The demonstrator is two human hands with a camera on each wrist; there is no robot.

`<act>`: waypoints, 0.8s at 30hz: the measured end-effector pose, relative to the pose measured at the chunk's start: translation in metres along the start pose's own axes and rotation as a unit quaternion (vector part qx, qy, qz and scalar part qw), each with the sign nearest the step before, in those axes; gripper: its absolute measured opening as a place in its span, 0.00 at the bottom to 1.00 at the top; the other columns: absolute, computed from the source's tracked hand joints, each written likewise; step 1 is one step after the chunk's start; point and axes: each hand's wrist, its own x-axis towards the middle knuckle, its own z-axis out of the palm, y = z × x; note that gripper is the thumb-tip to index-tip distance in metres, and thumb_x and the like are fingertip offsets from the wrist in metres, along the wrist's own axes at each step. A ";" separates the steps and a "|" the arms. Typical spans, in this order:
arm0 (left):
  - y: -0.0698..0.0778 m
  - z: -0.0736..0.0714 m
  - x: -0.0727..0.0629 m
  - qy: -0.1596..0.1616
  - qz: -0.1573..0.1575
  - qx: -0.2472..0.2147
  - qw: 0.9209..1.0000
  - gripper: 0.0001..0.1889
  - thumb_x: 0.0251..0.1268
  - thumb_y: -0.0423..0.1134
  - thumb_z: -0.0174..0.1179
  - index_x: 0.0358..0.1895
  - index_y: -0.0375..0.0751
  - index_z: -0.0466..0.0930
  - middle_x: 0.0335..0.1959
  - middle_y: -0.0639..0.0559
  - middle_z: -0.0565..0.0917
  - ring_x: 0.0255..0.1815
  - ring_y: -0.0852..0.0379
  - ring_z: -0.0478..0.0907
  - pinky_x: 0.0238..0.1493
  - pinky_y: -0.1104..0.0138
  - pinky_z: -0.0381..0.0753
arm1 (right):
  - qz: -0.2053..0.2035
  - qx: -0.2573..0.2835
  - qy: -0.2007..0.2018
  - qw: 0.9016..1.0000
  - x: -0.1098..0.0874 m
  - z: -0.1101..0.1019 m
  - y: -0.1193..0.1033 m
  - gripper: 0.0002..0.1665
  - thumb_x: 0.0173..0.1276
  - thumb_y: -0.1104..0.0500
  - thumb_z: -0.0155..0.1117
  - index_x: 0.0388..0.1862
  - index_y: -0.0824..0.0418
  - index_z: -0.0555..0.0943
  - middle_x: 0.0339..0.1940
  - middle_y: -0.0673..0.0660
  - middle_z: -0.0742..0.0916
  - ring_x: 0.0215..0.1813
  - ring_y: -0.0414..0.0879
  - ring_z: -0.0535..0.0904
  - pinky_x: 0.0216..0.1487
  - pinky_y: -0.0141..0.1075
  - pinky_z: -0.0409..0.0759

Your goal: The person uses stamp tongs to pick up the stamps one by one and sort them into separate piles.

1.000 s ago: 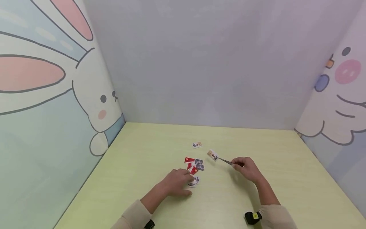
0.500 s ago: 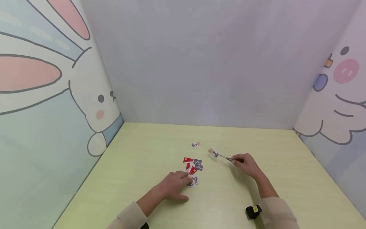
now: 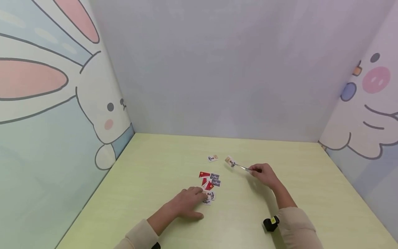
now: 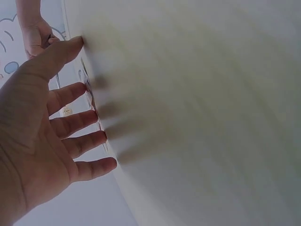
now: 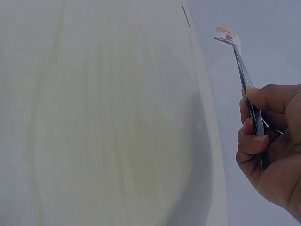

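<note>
My right hand [image 3: 264, 174] pinches metal tweezers [image 5: 254, 110] between thumb and fingers. At their tips a small stamp [image 3: 230, 161], cream and white with a dark figure, hangs tilted above the table. My left hand [image 3: 187, 204] lies with spread fingers. Its fingertips touch the table beside the nearest stamps [image 3: 212, 195] and partly cover them. Farther out are red stamps [image 3: 204, 174] and grey picture stamps [image 3: 215, 182], some overlapping. A single white stamp [image 3: 212, 158] lies apart, to the left of the held one.
The pale yellow-green table [image 3: 149, 166] reaches back to a plain grey wall [image 3: 217, 69]. Cartoon-printed side walls [image 3: 102, 103] stand at left and right. A black wrist device [image 3: 271, 224] sits at the right cuff.
My right hand has moved farther from me, bringing the tweezers and their stamp closer to the lone white stamp. The left hand has drawn back slightly and stays at the nearest stamps.
</note>
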 end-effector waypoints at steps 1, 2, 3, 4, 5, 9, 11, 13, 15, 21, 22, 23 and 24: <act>0.000 0.000 0.000 -0.001 -0.001 -0.002 1.000 0.32 0.53 0.61 0.62 0.61 0.53 0.71 0.60 0.52 0.71 0.60 0.51 0.67 0.50 0.54 0.73 | 0.000 0.002 0.000 1.000 0.001 0.001 0.000 0.08 0.63 0.69 0.59 0.38 0.71 0.82 0.28 0.55 0.81 0.28 0.46 0.69 0.26 0.34 0.69; 0.000 0.000 0.000 -0.002 -0.001 -0.005 1.000 0.32 0.53 0.61 0.62 0.61 0.53 0.71 0.59 0.52 0.71 0.60 0.51 0.67 0.50 0.54 0.73 | -0.001 0.003 -0.001 1.000 0.002 0.001 0.001 0.08 0.63 0.69 0.59 0.38 0.71 0.82 0.28 0.55 0.82 0.28 0.46 0.69 0.26 0.34 0.69; 0.000 0.000 0.000 -0.003 -0.002 -0.006 1.000 0.32 0.53 0.61 0.62 0.61 0.53 0.71 0.59 0.52 0.71 0.60 0.51 0.67 0.50 0.54 0.73 | -0.001 0.004 -0.001 1.000 0.003 0.002 0.001 0.08 0.63 0.69 0.59 0.38 0.71 0.82 0.28 0.55 0.82 0.28 0.46 0.69 0.26 0.34 0.69; -0.001 0.001 0.000 -0.002 -0.002 -0.007 1.000 0.32 0.52 0.61 0.62 0.61 0.53 0.71 0.59 0.52 0.71 0.60 0.51 0.67 0.50 0.54 0.73 | -0.001 0.005 -0.001 1.000 0.003 0.002 0.002 0.08 0.63 0.68 0.59 0.38 0.72 0.82 0.28 0.55 0.82 0.28 0.45 0.69 0.26 0.34 0.69; -0.001 0.001 0.001 -0.003 -0.002 -0.008 1.000 0.32 0.52 0.61 0.62 0.61 0.53 0.71 0.59 0.52 0.72 0.60 0.51 0.67 0.51 0.54 0.73 | -0.001 0.004 -0.001 1.000 0.005 0.002 0.002 0.08 0.63 0.68 0.59 0.38 0.72 0.82 0.29 0.55 0.82 0.28 0.45 0.69 0.26 0.34 0.69; -0.002 0.001 0.001 -0.001 -0.001 -0.011 1.000 0.32 0.52 0.60 0.62 0.60 0.53 0.71 0.59 0.52 0.71 0.61 0.51 0.66 0.52 0.55 0.72 | 0.000 0.001 0.000 1.000 0.010 0.004 0.004 0.08 0.63 0.68 0.59 0.38 0.72 0.82 0.30 0.56 0.82 0.28 0.44 0.70 0.27 0.34 0.69; -0.001 0.000 0.002 -0.001 -0.001 -0.012 1.000 0.32 0.52 0.60 0.62 0.60 0.53 0.71 0.60 0.51 0.71 0.61 0.51 0.66 0.52 0.55 0.72 | -0.005 0.002 0.002 1.000 0.013 0.004 0.004 0.08 0.63 0.68 0.59 0.38 0.72 0.82 0.30 0.57 0.83 0.28 0.45 0.70 0.27 0.34 0.70; -0.002 -0.001 0.002 -0.001 -0.003 -0.012 1.000 0.32 0.53 0.60 0.62 0.60 0.53 0.71 0.60 0.52 0.71 0.61 0.51 0.66 0.53 0.55 0.72 | -0.024 0.007 0.002 1.000 0.015 0.005 0.004 0.09 0.62 0.66 0.59 0.37 0.71 0.82 0.30 0.56 0.83 0.28 0.45 0.71 0.27 0.35 0.70; -0.002 -0.002 0.002 -0.002 -0.005 -0.014 1.000 0.32 0.53 0.60 0.62 0.61 0.53 0.71 0.60 0.51 0.71 0.61 0.51 0.66 0.53 0.55 0.71 | -0.049 0.016 0.002 0.999 0.017 0.005 0.003 0.09 0.62 0.65 0.59 0.36 0.70 0.83 0.29 0.56 0.83 0.28 0.44 0.71 0.27 0.34 0.69; 0.000 -0.003 0.001 -0.006 -0.013 -0.034 0.999 0.31 0.52 0.58 0.64 0.60 0.52 0.72 0.61 0.49 0.70 0.62 0.49 0.66 0.56 0.55 0.69 | -0.047 0.022 -0.007 0.999 0.026 0.013 0.004 0.09 0.62 0.66 0.59 0.36 0.70 0.83 0.30 0.56 0.83 0.28 0.44 0.71 0.27 0.34 0.69; 0.001 -0.003 0.000 -0.006 -0.014 -0.037 0.999 0.31 0.52 0.58 0.64 0.60 0.52 0.72 0.62 0.48 0.70 0.62 0.49 0.65 0.56 0.55 0.69 | -0.034 0.018 -0.010 0.999 0.027 0.014 0.003 0.09 0.62 0.66 0.59 0.37 0.70 0.83 0.31 0.57 0.84 0.29 0.45 0.71 0.28 0.34 0.70; 0.001 -0.003 0.000 -0.005 -0.012 -0.038 0.999 0.31 0.52 0.58 0.64 0.60 0.51 0.72 0.62 0.48 0.70 0.62 0.49 0.65 0.56 0.55 0.69 | -0.025 0.015 -0.010 1.000 0.028 0.016 0.002 0.09 0.62 0.66 0.59 0.37 0.71 0.83 0.31 0.57 0.84 0.29 0.45 0.71 0.28 0.35 0.70; 0.001 -0.002 0.000 -0.005 -0.010 -0.038 0.999 0.31 0.53 0.58 0.64 0.60 0.51 0.72 0.62 0.48 0.69 0.63 0.49 0.65 0.56 0.55 0.69 | -0.021 0.010 -0.012 1.000 0.029 0.017 0.002 0.09 0.62 0.66 0.59 0.37 0.72 0.82 0.32 0.58 0.84 0.29 0.45 0.71 0.28 0.35 0.70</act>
